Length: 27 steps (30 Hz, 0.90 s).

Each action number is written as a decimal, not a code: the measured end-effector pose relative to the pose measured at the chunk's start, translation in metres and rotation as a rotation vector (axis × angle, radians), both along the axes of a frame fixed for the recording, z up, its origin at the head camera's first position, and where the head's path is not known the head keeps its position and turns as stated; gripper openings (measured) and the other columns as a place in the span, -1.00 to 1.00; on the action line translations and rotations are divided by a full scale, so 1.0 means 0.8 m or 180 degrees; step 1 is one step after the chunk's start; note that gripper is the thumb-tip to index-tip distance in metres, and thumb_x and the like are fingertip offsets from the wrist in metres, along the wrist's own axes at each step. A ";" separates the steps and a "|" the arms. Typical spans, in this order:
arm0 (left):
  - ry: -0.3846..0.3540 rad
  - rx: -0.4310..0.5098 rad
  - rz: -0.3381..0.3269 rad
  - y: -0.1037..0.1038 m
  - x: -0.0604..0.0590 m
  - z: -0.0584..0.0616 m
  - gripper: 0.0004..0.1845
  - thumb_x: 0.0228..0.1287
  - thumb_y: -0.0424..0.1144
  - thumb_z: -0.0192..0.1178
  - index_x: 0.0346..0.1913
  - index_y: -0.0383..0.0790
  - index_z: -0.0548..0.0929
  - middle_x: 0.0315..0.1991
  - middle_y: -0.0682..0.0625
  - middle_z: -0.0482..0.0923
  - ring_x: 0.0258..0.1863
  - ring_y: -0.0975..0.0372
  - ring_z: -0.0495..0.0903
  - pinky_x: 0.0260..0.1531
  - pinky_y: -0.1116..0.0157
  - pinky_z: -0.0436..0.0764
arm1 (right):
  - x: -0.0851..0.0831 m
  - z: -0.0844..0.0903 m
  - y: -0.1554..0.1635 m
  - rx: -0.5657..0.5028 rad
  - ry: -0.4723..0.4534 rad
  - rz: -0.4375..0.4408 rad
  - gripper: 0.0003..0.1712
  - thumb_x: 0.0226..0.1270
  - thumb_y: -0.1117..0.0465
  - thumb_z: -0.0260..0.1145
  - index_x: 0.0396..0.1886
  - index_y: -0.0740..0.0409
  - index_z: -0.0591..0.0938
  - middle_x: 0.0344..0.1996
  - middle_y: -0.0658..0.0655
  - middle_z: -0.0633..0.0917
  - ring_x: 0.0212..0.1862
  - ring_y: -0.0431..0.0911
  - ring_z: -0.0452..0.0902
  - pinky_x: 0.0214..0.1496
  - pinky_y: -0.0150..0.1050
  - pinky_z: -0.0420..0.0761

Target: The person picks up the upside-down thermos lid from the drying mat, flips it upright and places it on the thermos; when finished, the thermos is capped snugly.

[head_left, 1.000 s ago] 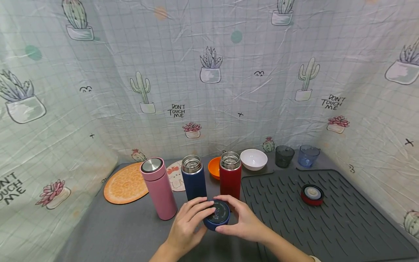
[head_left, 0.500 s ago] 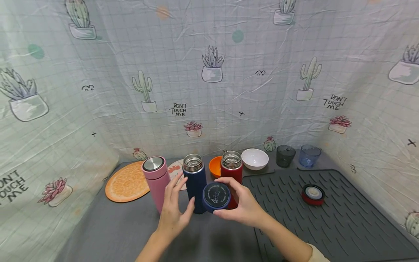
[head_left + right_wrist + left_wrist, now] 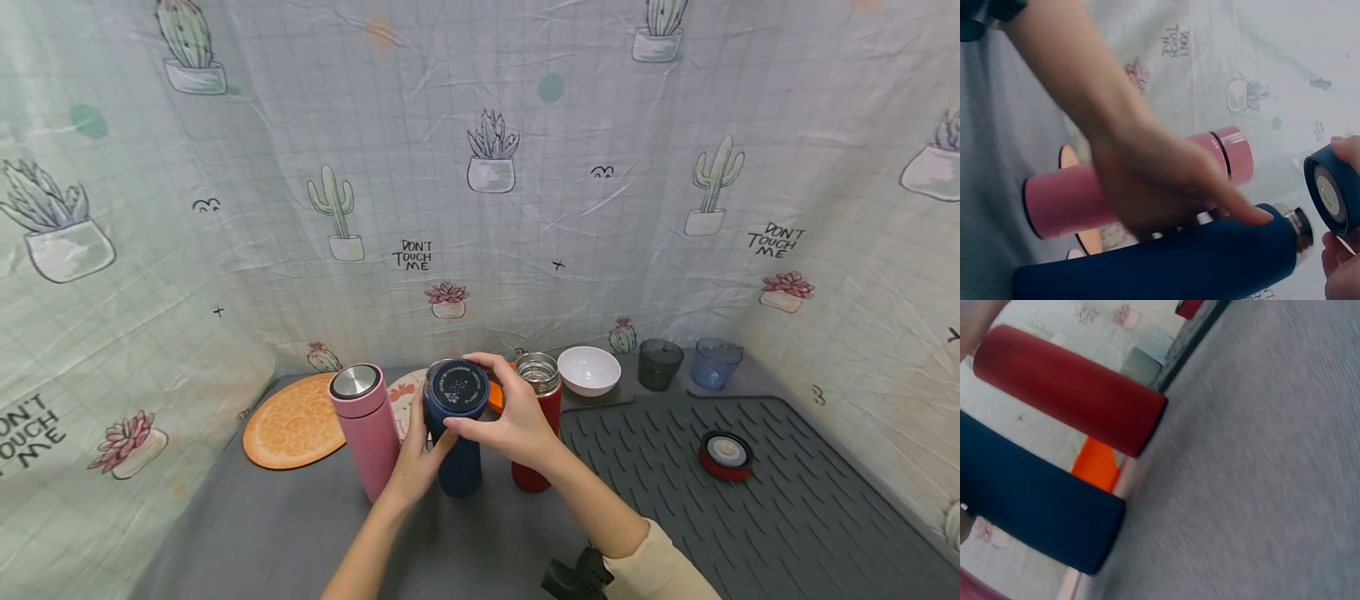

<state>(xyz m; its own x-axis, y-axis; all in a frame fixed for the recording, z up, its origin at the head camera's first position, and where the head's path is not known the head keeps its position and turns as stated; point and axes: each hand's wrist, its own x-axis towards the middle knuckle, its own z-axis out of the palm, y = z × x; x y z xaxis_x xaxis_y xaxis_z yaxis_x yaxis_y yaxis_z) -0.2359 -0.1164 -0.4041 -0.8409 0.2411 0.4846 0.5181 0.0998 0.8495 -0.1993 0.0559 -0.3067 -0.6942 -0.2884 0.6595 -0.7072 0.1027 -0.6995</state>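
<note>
Navy lid point(image 3: 457, 387), held by its rim in the right hand point(image 3: 510, 421) fingers, sits just over the mouth of the navy flask point(image 3: 459, 458) near the table's back edge. Left hand point(image 3: 417, 462) wraps the flask's body: rigid, smooth, likely slippery and topple-prone.

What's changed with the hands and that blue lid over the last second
The right hand lifted the blue lid off the table to the mouth of the blue flask, not yet seated. The left hand let go of the lid and now grips the blue flask's body. The pink flask, red flask and red lid stayed where they were.
</note>
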 end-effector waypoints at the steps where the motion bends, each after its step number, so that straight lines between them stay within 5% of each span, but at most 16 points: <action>1: -0.0056 0.0015 -0.0048 0.000 -0.002 -0.004 -0.22 0.29 -0.38 0.08 0.43 -0.10 -0.14 0.39 -0.13 -0.02 0.34 0.06 0.02 0.25 -0.04 0.06 | -0.003 0.001 -0.002 -0.0003 -0.0029 -0.0036 -0.28 -0.10 0.43 0.46 0.12 0.35 0.37 -0.05 0.21 0.53 -0.01 -0.04 0.43 0.04 -0.21 0.48; 8: -0.0194 0.0060 -0.0055 0.005 0.013 0.009 -0.20 0.26 -0.48 0.07 0.42 -0.23 -0.15 0.34 -0.24 0.09 0.24 0.00 0.22 0.17 0.06 0.28 | -0.026 -0.006 -0.018 -0.0143 -0.0111 -0.0169 -0.30 -0.05 0.40 0.44 0.13 0.37 0.36 -0.03 0.23 0.53 0.01 0.00 0.40 0.13 0.03 0.34; 17: -0.0096 0.0203 -0.0128 -0.002 -0.013 -0.028 -0.28 0.35 -0.45 -0.06 0.44 -0.08 -0.17 0.40 -0.13 -0.06 0.31 0.22 0.08 0.17 0.45 0.19 | -0.045 -0.013 -0.030 -0.0435 -0.0577 0.0228 -0.29 0.07 0.46 0.31 0.21 0.44 0.22 0.01 0.32 0.47 0.01 0.07 0.45 0.08 -0.16 0.46; 27: 0.0026 0.0216 -0.0115 -0.002 -0.018 -0.040 -0.33 0.39 -0.35 -0.07 0.43 -0.04 -0.13 0.39 -0.13 -0.03 0.30 0.22 0.08 0.19 0.40 0.19 | -0.055 -0.022 -0.039 -0.0520 -0.0822 0.0327 -0.28 0.05 0.48 0.32 0.18 0.37 0.18 -0.02 0.33 0.45 -0.03 0.09 0.47 0.01 -0.23 0.51</action>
<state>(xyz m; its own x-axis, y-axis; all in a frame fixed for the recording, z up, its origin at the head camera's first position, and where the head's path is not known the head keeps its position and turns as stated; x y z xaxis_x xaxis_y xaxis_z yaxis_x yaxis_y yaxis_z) -0.2499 -0.1182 -0.4359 -0.8281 0.2377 0.5077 0.5273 0.0232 0.8493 -0.2432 0.0246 -0.3241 -0.8173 -0.2706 0.5087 -0.5051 -0.0885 -0.8585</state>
